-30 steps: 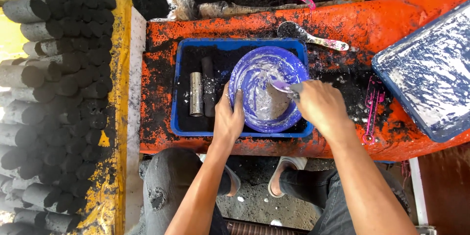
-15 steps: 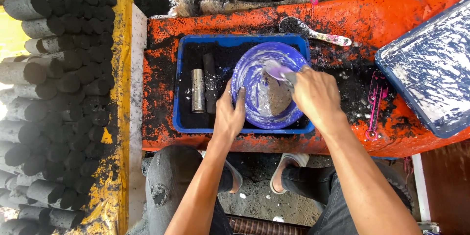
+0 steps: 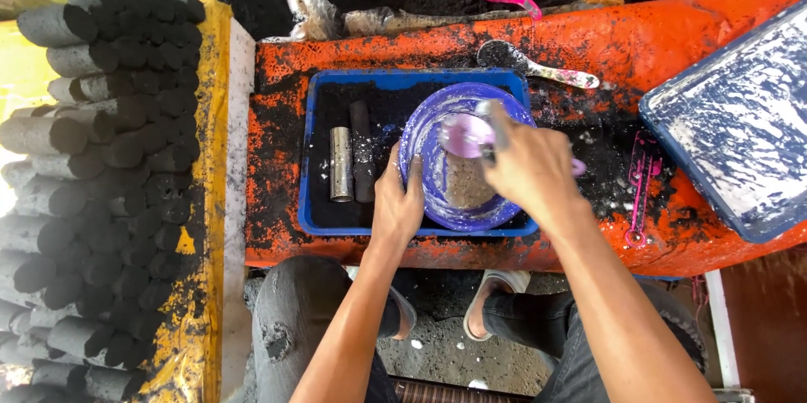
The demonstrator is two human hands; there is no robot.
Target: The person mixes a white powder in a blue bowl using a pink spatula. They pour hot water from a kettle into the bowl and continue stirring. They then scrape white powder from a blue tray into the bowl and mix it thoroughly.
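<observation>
Bowl [image 3: 437, 193] sits in tray [image 3: 313, 159], on bench [image 3: 277, 75]. Left hand [image 3: 397, 205] grips bowl's near-left rim, fingers [image 3: 414, 169] over the edge. Right hand [image 3: 530, 169] is over bowl's right side w/ spoon [image 3: 466, 134] inside bowl, just past its fingers. Metal tube [image 3: 340, 163] & dark cylinder [image 3: 362, 151] lie side by side in tray, left of left fingers. 2nd spoon [image 3: 534, 67] lies on bench behind tray. Flat tray [image 3: 740, 126] rests far right of right fingers. Stacked briquettes [image 3: 101, 176] sit far left, off bench.
</observation>
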